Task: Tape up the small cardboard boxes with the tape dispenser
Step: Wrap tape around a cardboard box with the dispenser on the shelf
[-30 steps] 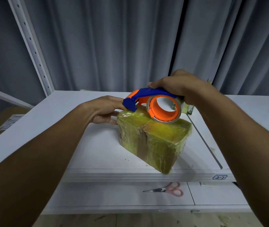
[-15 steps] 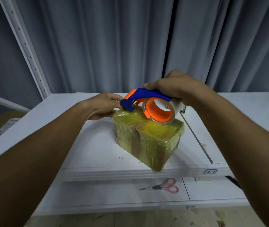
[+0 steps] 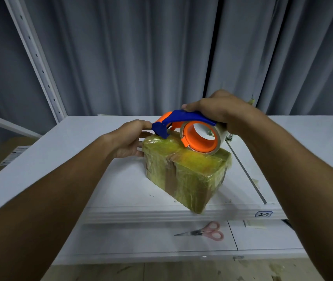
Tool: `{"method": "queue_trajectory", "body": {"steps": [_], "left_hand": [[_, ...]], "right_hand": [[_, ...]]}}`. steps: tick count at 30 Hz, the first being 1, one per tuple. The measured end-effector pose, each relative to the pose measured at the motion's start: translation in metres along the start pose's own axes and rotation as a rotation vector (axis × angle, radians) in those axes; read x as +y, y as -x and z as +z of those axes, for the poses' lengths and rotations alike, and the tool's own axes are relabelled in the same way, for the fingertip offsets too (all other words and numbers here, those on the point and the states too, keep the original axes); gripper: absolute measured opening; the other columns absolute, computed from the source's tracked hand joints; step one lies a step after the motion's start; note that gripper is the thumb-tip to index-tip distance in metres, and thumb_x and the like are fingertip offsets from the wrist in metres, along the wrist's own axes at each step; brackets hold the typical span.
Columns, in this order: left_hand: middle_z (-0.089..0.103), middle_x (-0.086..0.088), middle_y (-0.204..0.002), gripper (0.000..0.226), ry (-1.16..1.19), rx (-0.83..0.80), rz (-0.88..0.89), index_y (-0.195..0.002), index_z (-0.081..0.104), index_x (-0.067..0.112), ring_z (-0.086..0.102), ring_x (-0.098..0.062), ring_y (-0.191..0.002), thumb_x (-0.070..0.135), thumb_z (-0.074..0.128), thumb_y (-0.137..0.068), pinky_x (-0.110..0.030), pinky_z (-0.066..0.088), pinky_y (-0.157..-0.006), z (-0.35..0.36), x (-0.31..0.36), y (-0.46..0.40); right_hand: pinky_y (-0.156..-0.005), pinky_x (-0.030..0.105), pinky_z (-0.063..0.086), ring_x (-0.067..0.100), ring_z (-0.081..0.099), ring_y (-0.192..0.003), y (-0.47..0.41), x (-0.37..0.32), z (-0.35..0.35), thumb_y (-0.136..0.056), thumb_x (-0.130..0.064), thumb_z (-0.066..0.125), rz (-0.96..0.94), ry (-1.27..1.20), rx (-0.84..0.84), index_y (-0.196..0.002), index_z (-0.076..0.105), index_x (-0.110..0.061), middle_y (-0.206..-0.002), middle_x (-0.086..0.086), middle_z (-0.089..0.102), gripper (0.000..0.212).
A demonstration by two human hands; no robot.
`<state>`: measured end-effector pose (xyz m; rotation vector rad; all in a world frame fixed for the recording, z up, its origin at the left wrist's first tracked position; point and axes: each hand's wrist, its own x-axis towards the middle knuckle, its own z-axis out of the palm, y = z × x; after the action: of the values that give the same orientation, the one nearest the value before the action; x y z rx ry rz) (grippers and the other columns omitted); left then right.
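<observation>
Fig.: Your two hands tape a small box on a white bench, grey curtain behind.

Bench is white w/ a lower ledge in front; pink-handled scissors lie on that ledge, and a label reading "2-2" sits on the bench edge at right. Pleated grey curtain fills the background; a white perforated upright stands at left. Small cardboard box, wrapped in yellowish tape, rests mid-bench, one corner toward you. Your right hand grips the blue-orange tape dispenser, its roll on the box top. Your left hand holds the box's far-left end, fingers curled against it. Vs. 0.5 s ago: grips unchanged, dispenser still at the same spot on the box top.
</observation>
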<state>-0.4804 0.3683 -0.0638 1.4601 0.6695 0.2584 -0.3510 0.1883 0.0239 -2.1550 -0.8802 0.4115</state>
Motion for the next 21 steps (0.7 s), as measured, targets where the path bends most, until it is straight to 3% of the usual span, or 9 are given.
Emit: {"method": "queue_trajectory", "body": {"steps": [3,9,12,16,21], "left_hand": [[0.072,-0.01,-0.118,0.03,-0.107,-0.036,0.023,-0.12,0.07,0.02,0.07,-0.027,-0.105,0.021,0.067,-0.09,-0.05,0.055,-0.095,0.003,-0.001,-0.002],[0.073,-0.013,-0.114,0.037,-0.157,-0.042,0.073,-0.116,0.072,0.019,0.068,-0.034,-0.111,0.012,0.075,-0.08,-0.056,0.053,-0.096,0.003,-0.003,-0.006],[0.074,-0.013,-0.105,0.035,-0.191,0.02,0.111,-0.108,0.074,0.016,0.07,-0.033,-0.101,-0.001,0.069,-0.078,-0.049,0.058,-0.09,0.003,-0.001,-0.008],[0.07,-0.007,-0.08,0.03,-0.289,0.063,0.155,-0.091,0.073,0.014,0.065,-0.021,-0.072,-0.012,0.061,-0.082,-0.03,0.053,-0.062,0.008,0.007,-0.005],[0.073,-0.009,-0.087,0.012,-0.399,0.153,0.212,-0.092,0.074,0.01,0.068,-0.021,-0.078,0.002,0.072,-0.083,-0.038,0.06,-0.075,0.009,0.009,-0.007]], "right_hand": [[-0.06,0.027,0.052,0.018,0.068,-0.07,-0.001,0.0,0.0,-0.081,-0.052,0.072,0.005,-0.001,-0.009,-0.091,0.06,-0.017,-0.081,0.0,0.071,0.039],[-0.058,0.027,0.051,0.018,0.068,-0.071,-0.002,-0.001,0.001,-0.08,-0.055,0.071,-0.001,0.033,-0.005,-0.091,0.06,-0.018,-0.081,0.0,0.07,0.04],[-0.054,0.026,0.046,0.017,0.066,-0.071,0.0,-0.004,0.001,-0.08,-0.057,0.071,-0.019,0.069,0.006,-0.091,0.06,-0.019,-0.081,-0.001,0.069,0.04],[-0.051,0.026,0.044,0.016,0.066,-0.068,0.003,-0.004,-0.004,-0.078,-0.057,0.072,-0.031,0.093,0.01,-0.092,0.062,-0.019,-0.078,-0.001,0.07,0.042],[-0.066,0.033,0.057,0.021,0.07,-0.072,0.011,-0.004,-0.022,-0.078,-0.054,0.073,-0.025,0.133,-0.003,-0.091,0.064,-0.016,-0.082,0.002,0.073,0.041]]}}
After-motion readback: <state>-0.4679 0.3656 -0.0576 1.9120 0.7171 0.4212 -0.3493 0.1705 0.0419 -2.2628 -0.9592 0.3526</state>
